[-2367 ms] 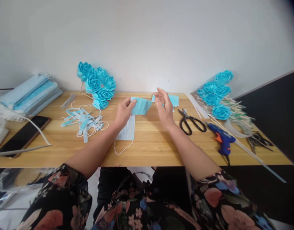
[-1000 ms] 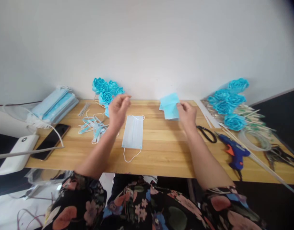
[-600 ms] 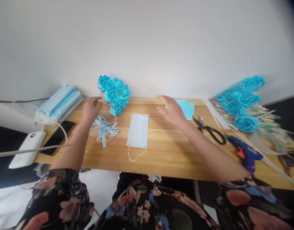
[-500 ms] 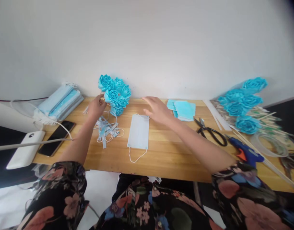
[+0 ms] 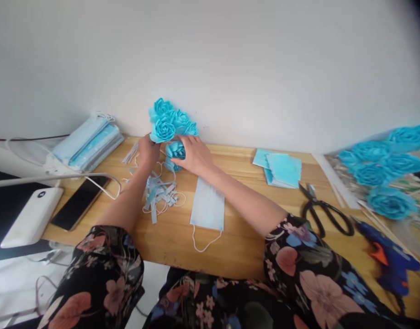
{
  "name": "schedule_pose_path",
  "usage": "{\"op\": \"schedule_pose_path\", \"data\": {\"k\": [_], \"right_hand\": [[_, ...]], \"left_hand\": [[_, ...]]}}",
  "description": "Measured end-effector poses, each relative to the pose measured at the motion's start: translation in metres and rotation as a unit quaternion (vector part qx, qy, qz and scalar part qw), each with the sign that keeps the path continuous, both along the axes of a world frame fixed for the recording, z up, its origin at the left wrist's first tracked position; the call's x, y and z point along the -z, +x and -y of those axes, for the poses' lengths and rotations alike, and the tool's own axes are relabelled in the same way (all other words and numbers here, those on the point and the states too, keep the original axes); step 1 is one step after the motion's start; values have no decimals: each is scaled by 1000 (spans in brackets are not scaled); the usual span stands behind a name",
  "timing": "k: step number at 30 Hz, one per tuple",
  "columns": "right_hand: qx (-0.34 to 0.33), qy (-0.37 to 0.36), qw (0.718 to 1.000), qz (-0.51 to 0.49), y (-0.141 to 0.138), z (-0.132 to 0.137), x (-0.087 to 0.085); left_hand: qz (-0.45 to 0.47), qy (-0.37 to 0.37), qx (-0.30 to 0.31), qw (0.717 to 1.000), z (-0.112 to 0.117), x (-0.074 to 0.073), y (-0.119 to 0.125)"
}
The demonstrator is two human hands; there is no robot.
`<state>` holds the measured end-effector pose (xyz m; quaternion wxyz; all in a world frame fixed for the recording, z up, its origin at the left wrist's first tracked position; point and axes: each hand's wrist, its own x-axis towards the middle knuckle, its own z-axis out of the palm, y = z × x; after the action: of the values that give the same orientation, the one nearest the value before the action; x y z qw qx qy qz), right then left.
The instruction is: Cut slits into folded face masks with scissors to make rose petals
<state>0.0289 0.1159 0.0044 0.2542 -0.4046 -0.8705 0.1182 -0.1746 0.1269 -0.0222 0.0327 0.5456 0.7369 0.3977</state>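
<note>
My left hand [image 5: 150, 151] is closed around the lower end of a bunch of bright blue handmade roses [image 5: 162, 130], held near the wall. Its fingers are partly hidden behind the wrist and petals. My right hand [image 5: 197, 156] has come to the bunch's right side, thumb and fingers around a lower rose [image 5: 176, 151]. Below the right wrist lies a pale face mask [image 5: 207, 205], its upper end covered by the hand and forearm. A heap of cut mask strips and ear loops [image 5: 158, 194] is on the wooden table [image 5: 175, 246] beneath my left hand.
At left are stacked face masks [image 5: 89, 141], a black phone [image 5: 80, 203], a white power bank [image 5: 33, 217] and a cable. To the right lie blue cut sheets [image 5: 283, 170], black-handled scissors [image 5: 324, 211], a blue glue gun [image 5: 388, 256] and more blue roses [image 5: 377, 162].
My right hand has moved left from above the mask to the roses. The bunch has been lifted and shifted slightly right in my left hand. The whole view has also shifted.
</note>
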Motion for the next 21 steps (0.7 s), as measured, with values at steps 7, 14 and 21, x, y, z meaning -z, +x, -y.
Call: {"op": "schedule_pose_path", "data": {"k": [7, 14, 21], "right_hand": [[-12, -7, 999, -51, -4, -3, 16], [-97, 39, 985, -140, 24, -8, 15], [-52, -123, 948, -290, 105, 1, 0]], "left_hand": [[24, 65, 1, 998, -7, 7, 3], [10, 44, 1, 999, -4, 2, 9], [25, -18, 12, 999, 2, -8, 13]]}}
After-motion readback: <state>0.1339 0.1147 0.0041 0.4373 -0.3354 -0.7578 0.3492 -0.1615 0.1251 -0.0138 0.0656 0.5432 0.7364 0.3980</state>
